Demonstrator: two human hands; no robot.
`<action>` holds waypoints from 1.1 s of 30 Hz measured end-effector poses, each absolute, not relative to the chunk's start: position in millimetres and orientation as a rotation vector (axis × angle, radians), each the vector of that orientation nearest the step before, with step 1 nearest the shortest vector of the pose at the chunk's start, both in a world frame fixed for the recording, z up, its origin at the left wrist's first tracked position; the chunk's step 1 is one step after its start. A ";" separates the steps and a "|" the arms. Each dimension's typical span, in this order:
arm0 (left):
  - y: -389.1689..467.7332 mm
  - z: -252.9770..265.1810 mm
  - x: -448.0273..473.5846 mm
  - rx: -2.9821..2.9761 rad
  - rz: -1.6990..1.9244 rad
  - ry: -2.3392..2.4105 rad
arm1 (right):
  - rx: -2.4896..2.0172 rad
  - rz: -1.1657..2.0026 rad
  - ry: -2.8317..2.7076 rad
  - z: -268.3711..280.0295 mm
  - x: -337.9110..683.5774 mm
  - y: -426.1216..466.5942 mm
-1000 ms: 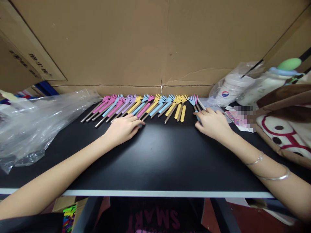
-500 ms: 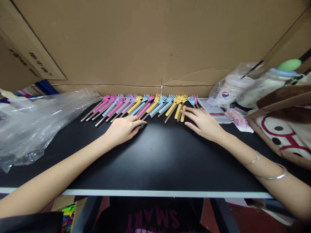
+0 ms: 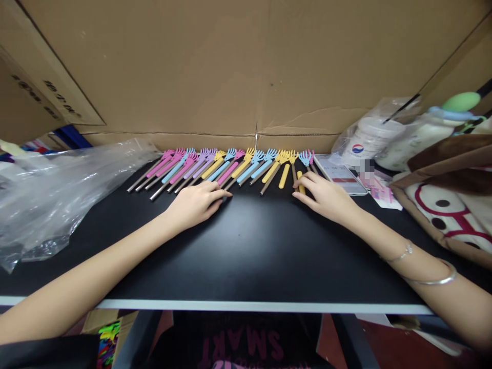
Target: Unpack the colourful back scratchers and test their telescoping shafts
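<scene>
A row of back scratchers [image 3: 241, 171] with pink, blue, purple and yellow hand-shaped heads lies slanted along the back of the black table. My left hand [image 3: 194, 205] rests palm down at the near ends of the middle ones, index finger stretched out and thumb apart, holding nothing visible. On the right, the fingers and thumb of my right hand [image 3: 323, 195] close round the lower part of a yellow back scratcher [image 3: 301, 177], partly hiding its handle. Just left of it lies another yellow one [image 3: 284, 176]. A blue-headed one [image 3: 306, 158] lies beyond my right fingers.
A phone [image 3: 355, 188] lies right of the row, beside pink-and-white packaging [image 3: 384, 196]. A cup in a clear bag [image 3: 365, 138], a bottle [image 3: 426, 130] and a brown plush bag [image 3: 442, 205] stand further right. Clear plastic bags [image 3: 77, 189] cover the left. Cardboard [image 3: 230, 66] walls the back.
My right hand has shifted slightly right, its fingers drawing in, and the yellow back scratcher at it has slid right, widening the gap to its neighbour. My left hand has stayed put.
</scene>
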State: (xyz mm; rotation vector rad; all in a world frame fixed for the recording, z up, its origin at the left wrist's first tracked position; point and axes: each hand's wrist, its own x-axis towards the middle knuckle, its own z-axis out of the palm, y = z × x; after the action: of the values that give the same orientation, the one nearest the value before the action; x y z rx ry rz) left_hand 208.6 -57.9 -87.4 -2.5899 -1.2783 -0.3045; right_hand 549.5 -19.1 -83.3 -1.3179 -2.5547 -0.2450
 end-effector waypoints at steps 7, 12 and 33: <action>-56.1 -87.7 209.2 -2.631 -0.343 -1.240 | -1.471 -0.415 -2.475 -82.9 545.2 -15.1; -56.8 -83.8 210.6 -2.614 -0.351 -1.260 | -1.642 -0.643 -2.472 -82.8 537.5 -11.3; -58.4 -78.1 211.2 -2.550 -0.365 -1.268 | -1.918 -0.293 -2.511 -64.2 522.3 -4.8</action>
State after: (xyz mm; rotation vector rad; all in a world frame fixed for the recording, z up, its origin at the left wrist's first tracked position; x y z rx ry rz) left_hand 211.2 -58.4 -78.1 -2.5500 -1.2682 -0.3652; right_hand 522.3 -4.8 -64.2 -1.9182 -2.5110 -0.2930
